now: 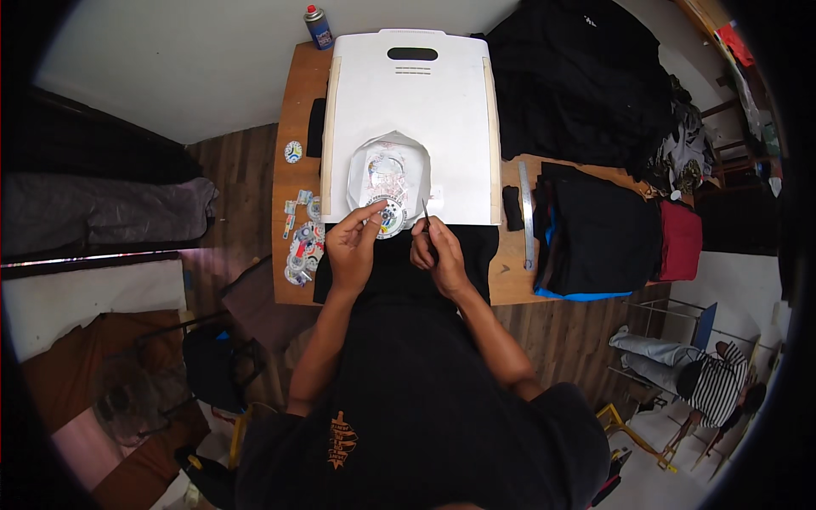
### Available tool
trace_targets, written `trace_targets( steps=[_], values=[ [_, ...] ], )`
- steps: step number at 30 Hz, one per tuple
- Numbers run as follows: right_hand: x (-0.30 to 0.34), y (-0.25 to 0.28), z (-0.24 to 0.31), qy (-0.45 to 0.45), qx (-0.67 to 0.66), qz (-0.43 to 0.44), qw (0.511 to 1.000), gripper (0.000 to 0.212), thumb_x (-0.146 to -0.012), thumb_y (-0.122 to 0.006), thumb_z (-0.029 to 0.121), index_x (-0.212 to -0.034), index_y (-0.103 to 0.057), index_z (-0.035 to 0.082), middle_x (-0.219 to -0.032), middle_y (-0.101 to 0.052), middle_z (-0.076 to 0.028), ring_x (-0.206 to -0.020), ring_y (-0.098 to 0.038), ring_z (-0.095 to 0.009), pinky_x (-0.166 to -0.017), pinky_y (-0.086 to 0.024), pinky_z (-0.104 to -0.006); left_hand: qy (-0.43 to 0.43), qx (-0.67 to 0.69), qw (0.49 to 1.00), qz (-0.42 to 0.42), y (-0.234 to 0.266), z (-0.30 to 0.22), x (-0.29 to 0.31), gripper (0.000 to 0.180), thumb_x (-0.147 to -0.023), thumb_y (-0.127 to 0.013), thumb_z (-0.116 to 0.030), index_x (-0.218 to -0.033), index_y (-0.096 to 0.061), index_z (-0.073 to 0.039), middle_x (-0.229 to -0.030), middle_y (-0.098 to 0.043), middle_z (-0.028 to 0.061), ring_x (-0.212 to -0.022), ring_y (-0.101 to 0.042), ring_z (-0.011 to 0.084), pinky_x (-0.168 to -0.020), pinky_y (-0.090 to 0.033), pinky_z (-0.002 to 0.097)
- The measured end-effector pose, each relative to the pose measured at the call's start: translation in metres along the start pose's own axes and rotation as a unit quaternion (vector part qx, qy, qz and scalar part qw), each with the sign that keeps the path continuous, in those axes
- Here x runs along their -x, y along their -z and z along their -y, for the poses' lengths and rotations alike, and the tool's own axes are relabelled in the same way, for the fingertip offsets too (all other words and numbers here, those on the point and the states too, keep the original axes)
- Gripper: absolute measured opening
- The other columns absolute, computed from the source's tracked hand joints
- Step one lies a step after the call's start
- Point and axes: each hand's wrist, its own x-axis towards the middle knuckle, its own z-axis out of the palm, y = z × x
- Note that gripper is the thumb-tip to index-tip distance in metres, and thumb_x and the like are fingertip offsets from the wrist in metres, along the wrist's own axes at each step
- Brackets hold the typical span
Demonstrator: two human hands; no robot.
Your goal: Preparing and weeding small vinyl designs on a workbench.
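My left hand (351,253) pinches a round printed patch (392,219) with a white border and coloured marks. In my right hand (442,259), closed fingers grip a slim dark pointed blade tool (426,217), perhaps scissors; its handle is hidden in the hand. Its tip points away from me, just right of the patch and apart from it. Right beyond both hands stands a shallow white many-sided tray (422,166) with printed clear scraps inside. It rests on the near part of a large white board (408,102), which has a handle slot at its far end.
More round patches (304,246) lie on the wooden table (297,93) at left. A spray can (319,27) stands far left. On the right are a metal ruler (528,217), folded dark clothes (595,229) and a black garment pile (578,85). Another person (705,378) is at lower right.
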Motion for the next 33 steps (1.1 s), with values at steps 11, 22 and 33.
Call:
trace_targets(
  steps=[11,22,33],
  values=[
    [0.003,0.003,-0.014,-0.018,-0.002,0.004,1.000,0.034,-0.108,-0.035,0.033,-0.101,-0.050,0.004,-0.058,-0.032,0.003,-0.050,-0.029,-0.007,-0.050,-0.030,-0.0229,-0.027,-0.016,0.999,0.009,-0.008,-0.009,0.000,0.027,-0.096,-0.059,0.003,-0.122,-0.063,0.008,-0.115,-0.065,0.0117,-0.097,-0.060,0.0096,-0.082,-0.048,0.0205],
    [0.005,0.000,-0.013,-0.025,-0.001,0.015,1.000,0.037,-0.108,-0.035,0.037,-0.097,-0.051,0.005,-0.057,-0.031,0.004,-0.048,-0.027,-0.006,-0.048,-0.027,-0.0231,-0.033,-0.010,0.999,0.017,-0.009,-0.009,-0.001,0.028,-0.095,-0.058,0.004,-0.123,-0.061,0.009,-0.115,-0.064,0.0131,-0.101,-0.061,0.0116,-0.085,-0.048,0.0216],
    [0.005,0.002,-0.016,-0.022,-0.002,0.016,1.000,0.038,-0.108,-0.035,0.037,-0.096,-0.051,0.004,-0.056,-0.031,0.004,-0.047,-0.027,-0.006,-0.048,-0.028,-0.0233,-0.051,-0.024,0.998,0.027,-0.009,-0.008,-0.001,0.028,-0.095,-0.058,0.004,-0.122,-0.062,0.009,-0.113,-0.065,0.0128,-0.100,-0.061,0.0118,-0.084,-0.049,0.0214]
  ],
)
